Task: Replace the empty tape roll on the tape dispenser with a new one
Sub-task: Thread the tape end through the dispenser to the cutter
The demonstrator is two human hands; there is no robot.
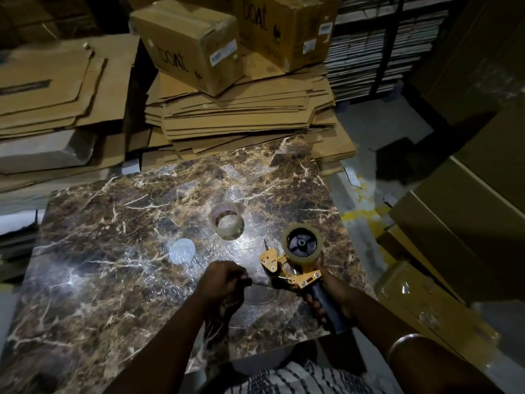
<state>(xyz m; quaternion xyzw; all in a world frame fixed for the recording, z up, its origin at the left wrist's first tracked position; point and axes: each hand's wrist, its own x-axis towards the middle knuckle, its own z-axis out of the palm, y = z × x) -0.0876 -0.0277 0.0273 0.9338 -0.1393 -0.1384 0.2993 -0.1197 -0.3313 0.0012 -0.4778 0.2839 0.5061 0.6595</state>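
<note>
My right hand point(331, 297) grips the dark handle of a yellow tape dispenser point(289, 270) held just above the marble table point(113, 265). A clear tape roll point(302, 245) sits on the dispenser's black hub. My left hand point(224, 282) is closed, pinching a thin strip of clear tape that runs from the dispenser's front roller. Farther back, a nearly bare cardboard tape roll point(226, 220) rests on the table by itself.
A round clear disc point(182, 251) lies left of the lone roll. Stacks of flattened cardboard point(241, 115) and two printed boxes point(190, 44) rise behind the table. More boxes point(454, 217) stand at the right.
</note>
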